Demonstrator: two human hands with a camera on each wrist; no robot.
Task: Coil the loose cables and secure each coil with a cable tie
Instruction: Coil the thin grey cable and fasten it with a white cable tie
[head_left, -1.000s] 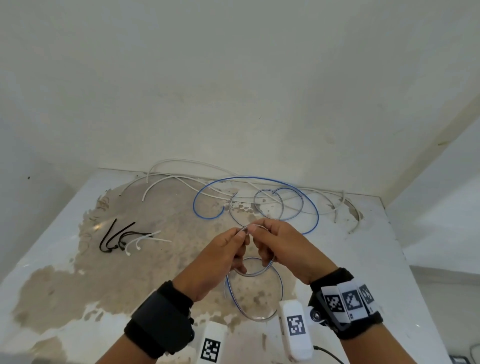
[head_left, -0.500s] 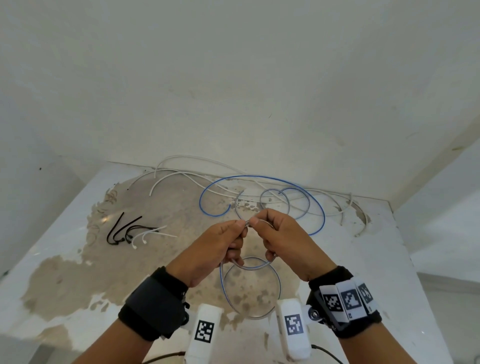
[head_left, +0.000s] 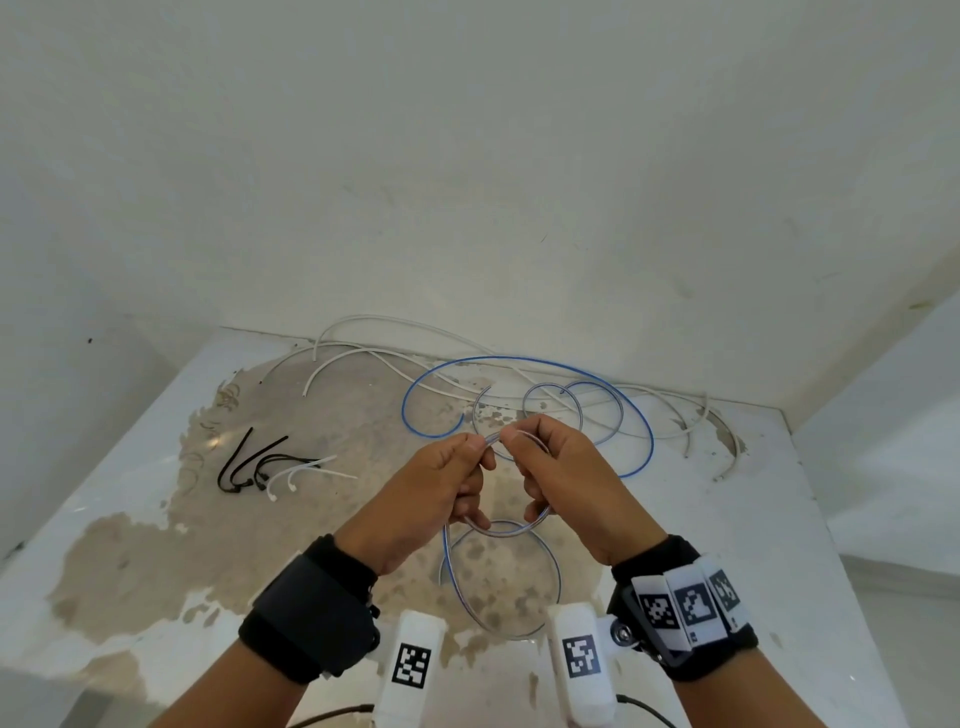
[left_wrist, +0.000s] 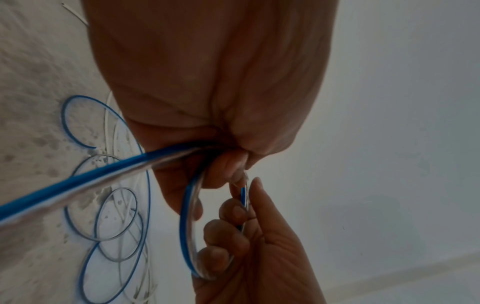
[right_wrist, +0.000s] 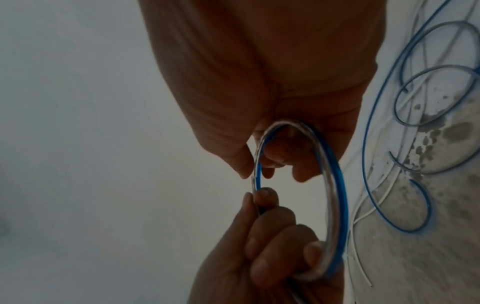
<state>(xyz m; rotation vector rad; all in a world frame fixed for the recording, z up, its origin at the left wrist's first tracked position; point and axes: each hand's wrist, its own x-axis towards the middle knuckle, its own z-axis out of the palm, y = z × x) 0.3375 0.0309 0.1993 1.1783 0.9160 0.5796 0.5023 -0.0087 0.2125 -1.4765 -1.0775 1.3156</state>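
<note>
I hold a clear cable with a blue stripe (head_left: 493, 527) above the table, bent into a small loop between my hands. My left hand (head_left: 480, 449) pinches it at the top and its lower fingers curl round the loop's bottom. My right hand (head_left: 514, 441) pinches the top right beside it, its fingers also curled round the loop (right_wrist: 335, 195). A wider turn of the same cable (head_left: 558, 577) hangs below, toward the table. The left wrist view shows the cable (left_wrist: 185, 216) running through both fists. Black and white cable ties (head_left: 270, 467) lie at the left.
A thin blue cable (head_left: 519, 361) lies in big curls on the stained white table (head_left: 130, 493), with grey loops (head_left: 550, 387) inside it. White cables (head_left: 389, 353) trail along the back wall. The table's right edge (head_left: 810, 519) drops to the floor.
Both hands keep their pinch on the striped cable and have risen slightly. The small loop between them has tightened, and the turn hanging below has rounded out.
</note>
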